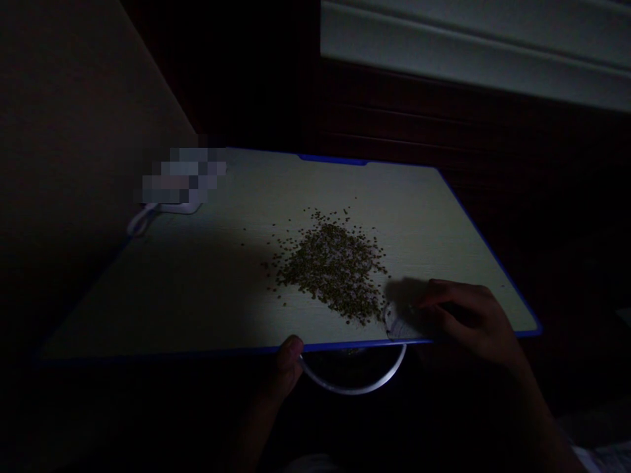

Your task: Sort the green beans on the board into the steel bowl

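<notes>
A loose heap of small greenish-brown seeds or lentils [335, 263] lies across the middle of a pale board with a blue edge [246, 177]. My left hand [290, 361] is closed on the rim of a round bowl [352, 392], its thumb up by the board's front edge. The bowl sits under that edge, with some grains dimly visible inside. My right hand [468, 315] is over the board's right front, fingers pinched at a clear, see-through piece [397, 320] that touches the heap's near right end. Its exact kind is hard to make out in the dark.
A pale device with a looped cord [180, 207], partly blurred out, lies at the board's back left by a wall [73, 131]. Dark panelling [394, 105] rises behind, with a light ledge [444, 52] above. Lighting is very dim.
</notes>
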Tool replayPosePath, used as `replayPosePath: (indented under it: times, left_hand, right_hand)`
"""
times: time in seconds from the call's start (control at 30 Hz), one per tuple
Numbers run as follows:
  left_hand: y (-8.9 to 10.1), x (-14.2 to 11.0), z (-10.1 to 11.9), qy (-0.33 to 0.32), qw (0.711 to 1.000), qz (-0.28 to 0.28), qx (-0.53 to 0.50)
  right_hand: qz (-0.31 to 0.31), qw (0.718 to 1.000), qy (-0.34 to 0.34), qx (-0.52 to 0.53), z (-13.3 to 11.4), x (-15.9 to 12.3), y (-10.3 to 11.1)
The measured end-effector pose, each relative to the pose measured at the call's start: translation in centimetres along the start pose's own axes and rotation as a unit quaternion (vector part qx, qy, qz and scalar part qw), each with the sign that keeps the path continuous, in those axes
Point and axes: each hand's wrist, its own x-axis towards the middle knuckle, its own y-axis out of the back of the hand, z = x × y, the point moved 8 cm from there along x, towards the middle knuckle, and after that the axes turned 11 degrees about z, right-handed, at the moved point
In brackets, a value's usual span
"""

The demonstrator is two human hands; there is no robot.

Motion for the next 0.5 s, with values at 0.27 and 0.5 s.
replayPosePath:
  times: [0.27, 0.5]
  left_hand:
    - [0.15, 0.1, -0.48, 0.03, 0.999, 0.01, 0.001]
    - [-0.14, -0.08, -0.41, 0.036, 0.999, 0.0, 0.006]
  right_hand:
    - [0.016, 1.0, 0.01, -0.003, -0.17, 0.04, 0.23]
    - [0.021, 1.0, -0.006, -0.001, -0.02, 0.15, 0.19]
